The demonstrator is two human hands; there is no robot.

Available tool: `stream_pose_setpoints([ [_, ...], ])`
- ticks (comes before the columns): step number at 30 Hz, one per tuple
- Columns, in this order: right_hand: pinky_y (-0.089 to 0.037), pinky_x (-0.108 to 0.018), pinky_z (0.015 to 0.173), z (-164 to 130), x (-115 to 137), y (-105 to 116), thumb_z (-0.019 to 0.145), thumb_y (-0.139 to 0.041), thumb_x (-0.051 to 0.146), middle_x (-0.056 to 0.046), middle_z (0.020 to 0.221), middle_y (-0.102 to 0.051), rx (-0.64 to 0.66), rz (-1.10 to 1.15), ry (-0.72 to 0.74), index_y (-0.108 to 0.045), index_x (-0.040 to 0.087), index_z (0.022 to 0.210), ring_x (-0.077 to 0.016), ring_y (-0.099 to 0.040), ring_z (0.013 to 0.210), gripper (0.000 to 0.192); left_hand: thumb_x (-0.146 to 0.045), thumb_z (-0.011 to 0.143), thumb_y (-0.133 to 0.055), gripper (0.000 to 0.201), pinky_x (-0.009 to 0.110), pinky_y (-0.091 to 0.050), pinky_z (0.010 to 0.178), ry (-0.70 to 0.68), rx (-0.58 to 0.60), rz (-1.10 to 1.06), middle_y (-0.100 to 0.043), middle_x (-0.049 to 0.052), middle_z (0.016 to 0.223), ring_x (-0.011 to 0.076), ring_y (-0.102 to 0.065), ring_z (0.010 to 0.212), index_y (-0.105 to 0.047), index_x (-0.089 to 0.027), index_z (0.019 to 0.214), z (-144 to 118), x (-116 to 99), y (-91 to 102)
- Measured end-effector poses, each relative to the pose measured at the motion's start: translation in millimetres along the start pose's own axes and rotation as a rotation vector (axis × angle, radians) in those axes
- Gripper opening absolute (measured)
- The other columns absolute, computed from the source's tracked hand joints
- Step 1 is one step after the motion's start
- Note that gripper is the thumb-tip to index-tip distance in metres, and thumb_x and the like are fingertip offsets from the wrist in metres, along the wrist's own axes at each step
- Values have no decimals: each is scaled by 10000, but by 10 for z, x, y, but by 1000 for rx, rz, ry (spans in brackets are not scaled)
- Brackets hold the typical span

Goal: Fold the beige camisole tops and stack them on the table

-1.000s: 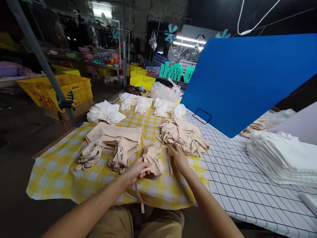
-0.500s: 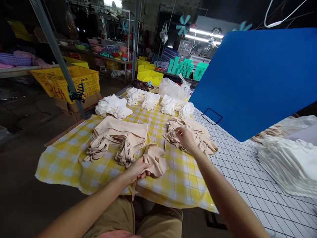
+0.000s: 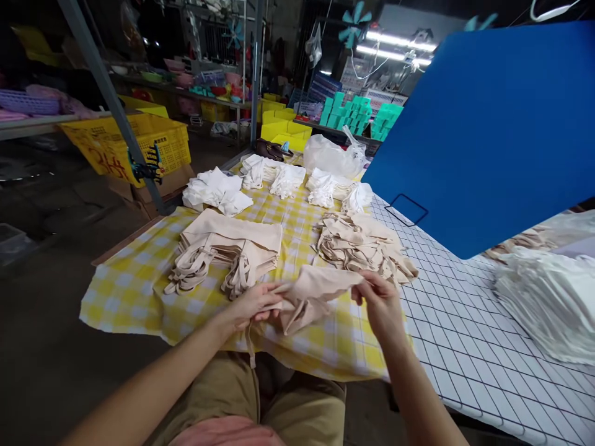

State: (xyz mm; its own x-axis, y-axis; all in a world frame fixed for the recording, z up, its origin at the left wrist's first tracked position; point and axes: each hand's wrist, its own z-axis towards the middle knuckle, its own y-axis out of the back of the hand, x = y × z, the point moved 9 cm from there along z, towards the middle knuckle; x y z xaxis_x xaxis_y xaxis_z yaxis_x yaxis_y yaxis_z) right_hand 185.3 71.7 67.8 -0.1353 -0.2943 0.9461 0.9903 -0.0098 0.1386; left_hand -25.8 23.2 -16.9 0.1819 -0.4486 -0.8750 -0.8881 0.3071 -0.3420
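Just in front of the neat beige stack [image 3: 227, 248] on the yellow checked cloth [image 3: 134, 291], both hands pinch one limp beige garment [image 3: 311, 291]: left hand [image 3: 251, 306] at one end, right hand [image 3: 379, 303] at the other. Its thin strap [image 3: 251, 350] dangles off the table edge and might snag. Soft, stretchy knit, scalloped hem.
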Motion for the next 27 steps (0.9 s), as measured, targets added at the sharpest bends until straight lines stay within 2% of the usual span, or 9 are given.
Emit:
stream_pose_setpoints([
  [3,-419,-209,468,-159,-109,550,647,-722,341,40,550,-581,-188,209,-83,-649,213,764,-81,-500,463,189,-303,685,-655,478,134,-110,337,-56,-7,-27,-473,-60,579,10,-335,395,-534,-133,1116,60,-156,7],
  [5,-442,-199,479,-269,-264,775,556,-782,340,44,581,-600,-266,267,-170,-655,208,730,-68,-515,464,253,-333,684,-652,442,133,-124,351,-120,-60,38,-365,-90,536,6,-255,391,-576,-133,1071,128,-250,15],
  [8,-457,-194,460,-380,-494,867,471,-817,326,26,619,-624,-285,287,-341,-652,187,709,-86,-556,500,321,-387,684,-644,419,143,-158,372,-197,-130,183,-256,-109,505,15,-164,402,-616,-123,1008,232,-377,-28],
  [13,-478,-225,501,-337,-571,857,484,-782,318,39,656,-607,-370,260,-465,-589,211,787,-130,-611,577,374,-429,669,-660,507,180,-233,436,-322,-51,414,-388,-76,531,43,-302,443,-613,-116,1065,344,-731,-249],
  [16,-444,-262,491,-292,-566,751,632,-661,426,14,656,-609,-277,-108,-519,-567,208,796,-162,-603,560,289,-342,673,-661,437,196,-318,514,-382,-68,613,-480,-48,577,82,-422,516,-630,-134,1055,355,-884,-251],
  [20,-380,-280,518,-376,-682,211,790,-419,544,-31,511,-556,117,-600,-507,-553,193,547,-182,-544,526,448,-177,713,-580,284,244,-392,631,-320,-280,1036,-576,13,680,160,-537,655,-662,-152,984,351,-756,-76],
  [22,-355,-282,533,-451,-726,-33,792,-407,552,-39,507,-544,175,-661,-477,-519,205,491,-183,-518,539,473,-114,718,-553,287,291,-406,744,-350,-370,1290,-604,73,879,215,-553,842,-655,-155,983,313,-666,-104],
  [24,-326,-278,527,-485,-719,-173,746,-500,518,-28,491,-510,122,-618,-454,-473,212,461,-174,-473,533,419,-87,737,-526,269,355,-383,846,-434,-418,1484,-561,117,1049,257,-500,996,-639,-141,976,256,-585,-247],
  [27,-315,-263,513,-494,-682,-306,673,-606,445,4,469,-455,94,-413,-450,-441,212,474,-151,-421,518,348,-138,817,-471,188,394,-365,888,-549,-386,1567,-546,117,1056,256,-468,1025,-629,-133,918,177,-433,-541],
])
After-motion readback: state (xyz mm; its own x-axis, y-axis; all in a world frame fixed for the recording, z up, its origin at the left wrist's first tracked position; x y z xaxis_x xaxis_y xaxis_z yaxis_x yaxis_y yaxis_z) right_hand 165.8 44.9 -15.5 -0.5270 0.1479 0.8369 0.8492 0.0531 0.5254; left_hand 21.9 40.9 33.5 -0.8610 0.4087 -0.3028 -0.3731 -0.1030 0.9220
